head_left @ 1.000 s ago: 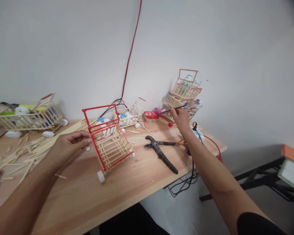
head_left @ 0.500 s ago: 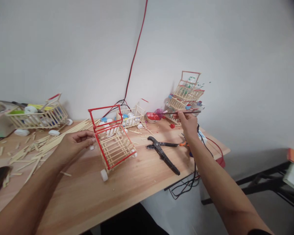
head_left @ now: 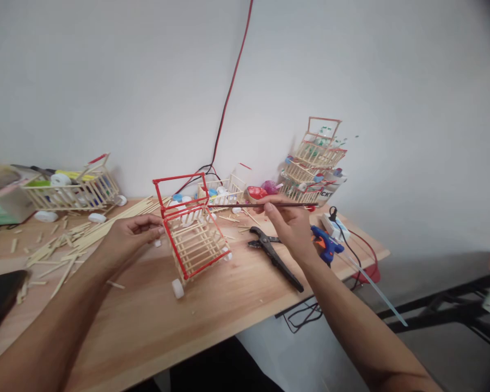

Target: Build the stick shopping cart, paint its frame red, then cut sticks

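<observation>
A small cart made of wooden sticks, with white wheels and red-painted edges and handle, stands tilted on the table. My left hand pinches its left edge between thumb and fingers. In my right hand is a thin dark paintbrush, held level. The brush tip points left and is at the cart's upper right corner, near the base of the handle; whether it touches is hard to tell. Behind the right hand sits a small container of red paint.
Black pliers and a blue glue gun lie on the right, near a white power strip. Loose sticks cover the left. Other stick carts stand along the wall, several stacked at the right.
My right hand has moved left and down, carrying the brush from the red paint to the cart. The glue gun has come into sight. My left hand keeps its hold.
</observation>
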